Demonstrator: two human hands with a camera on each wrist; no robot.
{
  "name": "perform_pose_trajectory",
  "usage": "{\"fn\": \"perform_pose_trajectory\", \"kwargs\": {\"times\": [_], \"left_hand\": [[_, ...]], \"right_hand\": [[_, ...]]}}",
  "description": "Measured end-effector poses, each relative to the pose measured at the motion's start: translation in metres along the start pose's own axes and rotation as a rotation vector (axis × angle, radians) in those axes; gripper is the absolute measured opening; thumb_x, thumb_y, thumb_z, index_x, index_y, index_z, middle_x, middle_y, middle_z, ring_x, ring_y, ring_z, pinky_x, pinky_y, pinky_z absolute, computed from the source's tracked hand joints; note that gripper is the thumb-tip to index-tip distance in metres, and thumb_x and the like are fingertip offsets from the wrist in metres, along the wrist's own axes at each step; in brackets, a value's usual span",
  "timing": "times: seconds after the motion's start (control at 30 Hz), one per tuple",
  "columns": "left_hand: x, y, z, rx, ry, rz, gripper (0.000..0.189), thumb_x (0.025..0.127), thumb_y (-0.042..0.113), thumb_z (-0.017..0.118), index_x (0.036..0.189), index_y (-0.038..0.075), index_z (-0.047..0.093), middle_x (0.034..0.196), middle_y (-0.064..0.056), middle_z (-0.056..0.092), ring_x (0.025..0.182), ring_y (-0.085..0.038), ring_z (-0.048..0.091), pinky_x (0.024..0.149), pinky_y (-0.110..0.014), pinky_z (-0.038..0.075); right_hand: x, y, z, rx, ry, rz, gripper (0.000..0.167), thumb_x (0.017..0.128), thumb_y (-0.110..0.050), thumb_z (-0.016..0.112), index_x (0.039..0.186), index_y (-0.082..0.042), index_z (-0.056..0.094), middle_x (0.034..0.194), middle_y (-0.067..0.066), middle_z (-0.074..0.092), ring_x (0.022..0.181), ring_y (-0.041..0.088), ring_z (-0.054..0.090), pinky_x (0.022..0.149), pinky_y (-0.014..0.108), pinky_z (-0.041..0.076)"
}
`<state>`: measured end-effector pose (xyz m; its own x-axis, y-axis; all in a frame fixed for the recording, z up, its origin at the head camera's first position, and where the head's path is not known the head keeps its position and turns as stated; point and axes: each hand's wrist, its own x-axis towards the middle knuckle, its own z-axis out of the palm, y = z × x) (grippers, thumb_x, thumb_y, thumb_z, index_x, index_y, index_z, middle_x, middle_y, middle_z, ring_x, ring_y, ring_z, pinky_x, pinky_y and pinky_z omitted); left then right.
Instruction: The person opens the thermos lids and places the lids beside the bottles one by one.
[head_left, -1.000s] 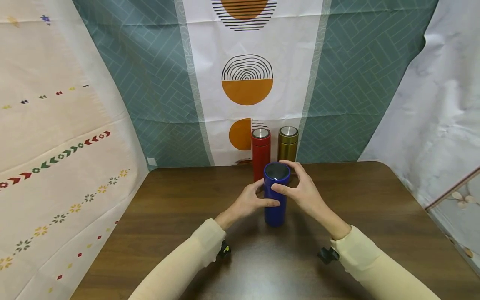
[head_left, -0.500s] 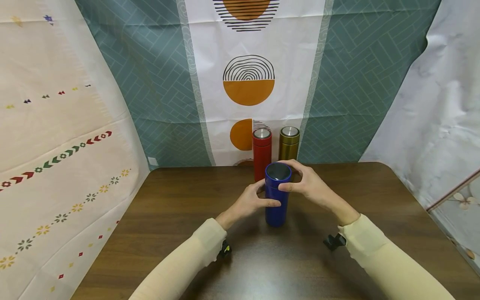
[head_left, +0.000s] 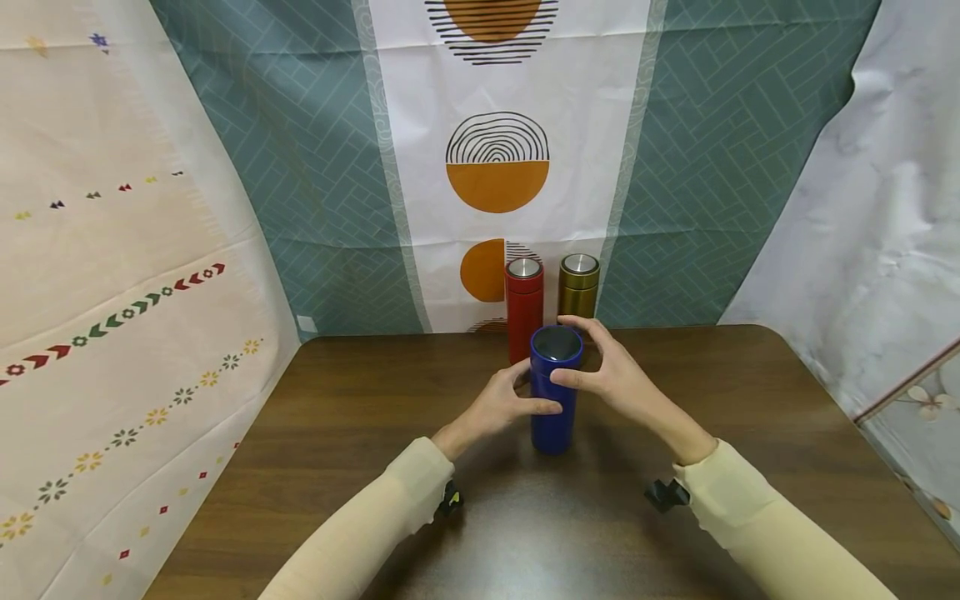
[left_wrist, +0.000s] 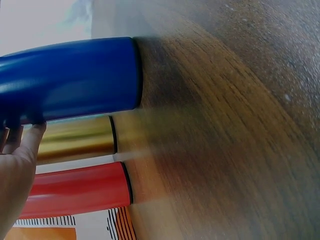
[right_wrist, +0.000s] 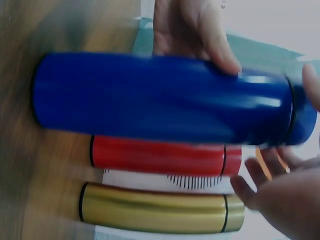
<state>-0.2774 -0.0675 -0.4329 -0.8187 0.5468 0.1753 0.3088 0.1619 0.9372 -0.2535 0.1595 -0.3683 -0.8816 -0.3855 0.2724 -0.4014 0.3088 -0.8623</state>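
A blue thermos bottle [head_left: 552, 429] with a dark-topped lid [head_left: 557, 343] stands upright on the table. My left hand [head_left: 495, 407] grips its body from the left, thumb across the front. Around the lid, my right hand [head_left: 621, 382] has its thumb at the near side and its fingers reaching behind. The right wrist view shows the thumb and fingertips close about the lid end [right_wrist: 303, 112], above a thin dark seam; exact contact there is blurred. In the left wrist view, the blue body [left_wrist: 75, 75] reaches down to the tabletop.
Behind the blue bottle stand a red thermos [head_left: 524, 312] and a gold thermos [head_left: 577, 292], both with silver-topped lids. The dark wooden table [head_left: 360, 400] ends at a patterned curtain [head_left: 322, 275]. Cloth also hangs at the left and right.
My right hand swung outward to the right around the lid, then came partly back, its thumb shifting along the lid. The left hand and the blue thermos stay in place.
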Motion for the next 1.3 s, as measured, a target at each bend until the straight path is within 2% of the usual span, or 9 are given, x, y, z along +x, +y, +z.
{"fn": "perform_pose_trajectory", "kwargs": {"times": [0.13, 0.27, 0.47, 0.7, 0.83, 0.93, 1.07, 1.2, 1.3], "left_hand": [[0.000, 0.000, 0.000, -0.008, -0.002, 0.004, 0.067, 0.092, 0.022, 0.082, 0.152, 0.021, 0.051, 0.148, 0.002, 0.060, 0.134, -0.021, 0.058, 0.112, -0.047, 0.047], [0.000, 0.000, -0.001, -0.010, -0.006, 0.003, 0.068, 0.092, 0.023, 0.082, 0.153, 0.022, 0.051, 0.148, 0.002, 0.060, 0.134, -0.021, 0.058, 0.112, -0.048, 0.047], [0.000, 0.000, -0.001, -0.005, -0.006, -0.002, 0.069, 0.092, 0.022, 0.082, 0.153, 0.021, 0.051, 0.146, 0.003, 0.061, 0.132, -0.019, 0.059, 0.111, -0.046, 0.048], [0.001, 0.000, -0.001, -0.007, -0.011, -0.001, 0.069, 0.093, 0.021, 0.082, 0.153, 0.019, 0.050, 0.146, 0.000, 0.061, 0.132, -0.020, 0.059, 0.112, -0.046, 0.047], [0.001, 0.000, -0.001, -0.005, -0.004, -0.007, 0.069, 0.092, 0.022, 0.082, 0.153, 0.018, 0.050, 0.146, 0.000, 0.062, 0.133, -0.021, 0.059, 0.112, -0.047, 0.047], [0.001, 0.000, -0.001, -0.005, -0.003, -0.010, 0.070, 0.092, 0.024, 0.083, 0.153, 0.017, 0.050, 0.146, 0.001, 0.061, 0.133, -0.020, 0.058, 0.112, -0.047, 0.047], [0.001, 0.000, -0.001, -0.003, -0.003, -0.003, 0.071, 0.092, 0.026, 0.083, 0.154, 0.018, 0.050, 0.147, 0.001, 0.060, 0.133, -0.020, 0.059, 0.112, -0.047, 0.047], [0.000, -0.001, -0.001, -0.003, -0.003, 0.006, 0.070, 0.092, 0.023, 0.083, 0.153, 0.018, 0.051, 0.147, 0.001, 0.060, 0.133, -0.020, 0.059, 0.111, -0.047, 0.047], [0.001, -0.001, 0.000, 0.001, -0.005, 0.013, 0.069, 0.092, 0.022, 0.082, 0.153, 0.019, 0.051, 0.147, 0.001, 0.060, 0.133, -0.020, 0.059, 0.111, -0.047, 0.047]], "right_hand": [[-0.002, -0.006, 0.007, -0.022, 0.069, -0.006, 0.071, 0.091, -0.027, 0.083, 0.151, -0.015, 0.047, 0.141, 0.010, 0.056, 0.120, 0.031, 0.057, 0.101, 0.054, 0.048], [0.000, -0.006, 0.005, -0.039, 0.070, -0.017, 0.067, 0.091, -0.024, 0.083, 0.149, -0.014, 0.050, 0.137, 0.008, 0.059, 0.119, 0.029, 0.058, 0.101, 0.052, 0.047], [0.006, -0.003, -0.005, -0.008, -0.011, -0.034, 0.062, 0.091, -0.023, 0.082, 0.146, -0.016, 0.054, 0.137, 0.006, 0.060, 0.124, 0.029, 0.055, 0.105, 0.056, 0.044], [0.010, -0.002, -0.018, 0.154, -0.172, 0.012, 0.060, 0.096, -0.019, 0.076, 0.151, -0.019, 0.051, 0.153, 0.008, 0.047, 0.147, 0.037, 0.032, 0.114, 0.070, 0.030], [0.010, -0.002, -0.020, 0.153, -0.204, 0.020, 0.064, 0.097, -0.022, 0.074, 0.155, -0.020, 0.047, 0.159, 0.008, 0.042, 0.150, 0.039, 0.029, 0.115, 0.073, 0.028], [0.007, -0.001, -0.017, 0.111, -0.170, 0.020, 0.072, 0.096, -0.027, 0.075, 0.159, -0.022, 0.041, 0.161, 0.007, 0.040, 0.150, 0.039, 0.031, 0.114, 0.072, 0.030], [0.001, -0.002, -0.007, 0.001, -0.048, 0.014, 0.081, 0.093, -0.033, 0.079, 0.160, -0.020, 0.036, 0.157, 0.007, 0.041, 0.144, 0.038, 0.039, 0.111, 0.070, 0.037], [-0.003, -0.005, 0.006, -0.062, 0.070, 0.007, 0.078, 0.091, -0.033, 0.081, 0.156, -0.016, 0.042, 0.148, 0.010, 0.048, 0.133, 0.038, 0.049, 0.107, 0.065, 0.042], [-0.005, -0.007, 0.010, -0.068, 0.118, -0.005, 0.073, 0.091, -0.030, 0.083, 0.152, -0.014, 0.047, 0.142, 0.011, 0.053, 0.128, 0.036, 0.053, 0.105, 0.062, 0.045]]}}
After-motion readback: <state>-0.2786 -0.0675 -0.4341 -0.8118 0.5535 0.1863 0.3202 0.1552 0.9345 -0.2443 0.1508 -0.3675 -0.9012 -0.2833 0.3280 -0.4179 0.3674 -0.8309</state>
